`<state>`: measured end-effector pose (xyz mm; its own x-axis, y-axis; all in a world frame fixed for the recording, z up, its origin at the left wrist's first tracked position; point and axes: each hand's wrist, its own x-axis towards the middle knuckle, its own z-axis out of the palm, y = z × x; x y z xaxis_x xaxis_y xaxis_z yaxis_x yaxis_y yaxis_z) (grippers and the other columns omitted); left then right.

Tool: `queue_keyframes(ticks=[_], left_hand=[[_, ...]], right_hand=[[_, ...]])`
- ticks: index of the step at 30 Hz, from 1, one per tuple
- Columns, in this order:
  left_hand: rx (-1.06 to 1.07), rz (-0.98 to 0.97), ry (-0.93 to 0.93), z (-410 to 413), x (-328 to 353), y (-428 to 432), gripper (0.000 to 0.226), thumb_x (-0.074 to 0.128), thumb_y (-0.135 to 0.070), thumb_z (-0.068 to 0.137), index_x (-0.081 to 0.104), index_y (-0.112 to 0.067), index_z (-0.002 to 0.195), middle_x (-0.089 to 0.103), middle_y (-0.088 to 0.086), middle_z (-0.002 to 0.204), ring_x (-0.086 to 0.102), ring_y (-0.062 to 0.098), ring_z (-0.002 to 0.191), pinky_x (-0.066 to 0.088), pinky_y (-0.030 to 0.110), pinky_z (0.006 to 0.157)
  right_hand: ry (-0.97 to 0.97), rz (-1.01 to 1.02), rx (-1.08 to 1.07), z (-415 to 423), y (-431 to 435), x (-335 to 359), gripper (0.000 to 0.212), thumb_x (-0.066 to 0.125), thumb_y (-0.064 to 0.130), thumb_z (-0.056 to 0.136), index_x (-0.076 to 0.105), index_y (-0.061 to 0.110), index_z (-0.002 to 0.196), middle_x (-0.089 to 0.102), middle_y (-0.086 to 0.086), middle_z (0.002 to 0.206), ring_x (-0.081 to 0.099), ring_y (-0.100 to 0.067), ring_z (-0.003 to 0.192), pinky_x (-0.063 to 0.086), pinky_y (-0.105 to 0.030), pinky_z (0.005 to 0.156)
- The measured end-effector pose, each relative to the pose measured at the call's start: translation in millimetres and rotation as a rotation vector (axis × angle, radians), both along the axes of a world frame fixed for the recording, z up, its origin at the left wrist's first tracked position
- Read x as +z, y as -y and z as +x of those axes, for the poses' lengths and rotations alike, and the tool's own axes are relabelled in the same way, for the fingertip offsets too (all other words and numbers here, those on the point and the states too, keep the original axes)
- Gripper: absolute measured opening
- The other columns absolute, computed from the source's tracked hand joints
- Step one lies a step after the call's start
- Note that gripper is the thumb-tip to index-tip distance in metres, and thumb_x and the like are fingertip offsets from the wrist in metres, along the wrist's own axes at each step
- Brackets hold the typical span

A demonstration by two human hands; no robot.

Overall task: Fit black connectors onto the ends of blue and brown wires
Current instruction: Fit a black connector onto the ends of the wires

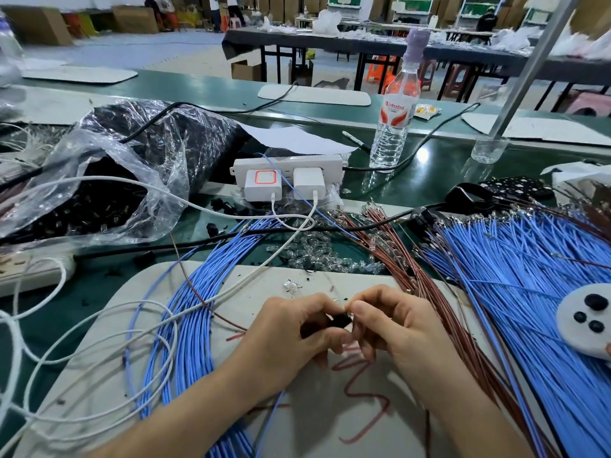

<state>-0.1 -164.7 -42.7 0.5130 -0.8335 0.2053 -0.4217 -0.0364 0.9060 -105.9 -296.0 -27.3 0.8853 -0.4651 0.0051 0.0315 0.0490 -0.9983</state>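
The small black connector [340,320], glossy and mostly hidden, sits pinched between both hands above the grey mat [317,408] on the desk. The left hand [287,338] grips its body; the right hand [390,325] pinches its end. Blue wires [529,276] and brown wires [396,246] fan out alongside.

Your surface [439,166]: glossy green, reflective. Work mat [330,414]: matt grey, scuffed, red scribbles. Blue wires [529,259] and brown wires [426,279]: smooth plastic insulation, shiny metal tips. Bag [139,160]: crinkled clear film. Power strip [287,165]: smooth white plastic. Bottle [393,127]: clear ribbed plastic.
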Motion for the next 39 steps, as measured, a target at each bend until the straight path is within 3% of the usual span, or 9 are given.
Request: queue_keyframes(ticks=[5, 12, 18, 22, 25, 27, 31, 39], left_hand=[[0.019, 0.009, 0.015, 0.6, 0.8, 0.0, 0.018, 0.075, -0.014, 0.080, 0.065, -0.028, 0.084, 0.069, -0.010, 0.063, 0.060, 0.001, 0.050, 0.047, 0.014, 0.058], [0.050, 0.016, 0.038, -0.2, 0.4, 1.2, 0.016, 0.077, -0.017, 0.078, 0.065, -0.027, 0.081, 0.067, -0.015, 0.059, 0.056, -0.006, 0.051, 0.042, 0.008, 0.059], [0.032, 0.018, 0.030, -0.5, 1.2, -0.3, 0.011, 0.075, -0.021, 0.079, 0.070, -0.017, 0.088, 0.065, -0.016, 0.058, 0.057, -0.006, 0.052, 0.043, 0.009, 0.059], [0.024, -0.003, 0.002, -1.2, 4.3, -1.7, 0.018, 0.069, -0.036, 0.074, 0.069, -0.021, 0.084, 0.065, -0.014, 0.058, 0.057, -0.004, 0.051, 0.046, 0.013, 0.058], [0.015, 0.021, 0.002, -0.4, 2.7, -1.4, 0.009, 0.073, -0.029, 0.076, 0.066, -0.026, 0.081, 0.063, -0.014, 0.055, 0.057, -0.003, 0.049, 0.045, 0.013, 0.057], [0.005, 0.026, -0.001, 1.0, 1.9, -1.4, 0.009, 0.075, -0.021, 0.078, 0.067, -0.022, 0.081, 0.064, -0.012, 0.056, 0.058, -0.001, 0.049, 0.044, 0.013, 0.056], [-0.020, 0.019, 0.005, 1.1, 3.2, -0.9, 0.022, 0.072, -0.031, 0.076, 0.070, -0.011, 0.085, 0.069, 0.001, 0.062, 0.059, 0.002, 0.052, 0.044, 0.013, 0.057], [0.023, -0.006, 0.009, 0.3, 0.9, 2.9, 0.013, 0.072, -0.035, 0.072, 0.068, -0.026, 0.079, 0.066, -0.012, 0.058, 0.054, -0.004, 0.050, 0.040, 0.008, 0.054]], right_hand=[[-0.020, -0.038, 0.002, -0.4, -1.0, 2.9, 0.023, 0.064, 0.025, 0.072, 0.062, 0.003, 0.073, 0.059, -0.006, 0.053, 0.049, -0.015, 0.042, 0.041, -0.021, 0.043], [0.004, -0.095, -0.058, 1.6, -2.1, -1.0, 0.019, 0.066, 0.016, 0.080, 0.057, 0.006, 0.065, 0.060, -0.007, 0.054, 0.049, -0.017, 0.039, 0.041, -0.022, 0.040], [-0.021, -0.084, -0.029, 0.4, -3.3, -0.7, 0.022, 0.067, 0.027, 0.071, 0.057, 0.010, 0.063, 0.061, -0.009, 0.054, 0.050, -0.017, 0.041, 0.043, -0.022, 0.043], [-0.016, -0.046, -0.012, 0.5, -3.5, 0.1, 0.023, 0.067, 0.019, 0.076, 0.055, 0.004, 0.064, 0.061, -0.010, 0.054, 0.050, -0.016, 0.040, 0.043, -0.022, 0.044], [-0.009, -0.046, -0.010, -0.1, -2.3, -0.9, 0.023, 0.065, 0.006, 0.083, 0.054, 0.000, 0.065, 0.060, -0.009, 0.053, 0.049, -0.016, 0.040, 0.042, -0.021, 0.043], [-0.002, -0.037, -0.010, -0.6, -2.0, -1.7, 0.023, 0.065, 0.004, 0.084, 0.054, -0.002, 0.065, 0.060, -0.010, 0.052, 0.049, -0.017, 0.040, 0.042, -0.021, 0.042], [-0.009, -0.017, 0.001, -0.2, -0.7, -1.4, 0.022, 0.066, 0.003, 0.083, 0.055, 0.000, 0.065, 0.060, -0.011, 0.052, 0.050, -0.017, 0.039, 0.041, -0.020, 0.042], [-0.011, 0.051, 0.007, 1.2, 1.0, -2.4, 0.021, 0.063, 0.000, 0.085, 0.054, 0.002, 0.067, 0.058, -0.009, 0.051, 0.048, -0.013, 0.039, 0.040, -0.018, 0.043]])
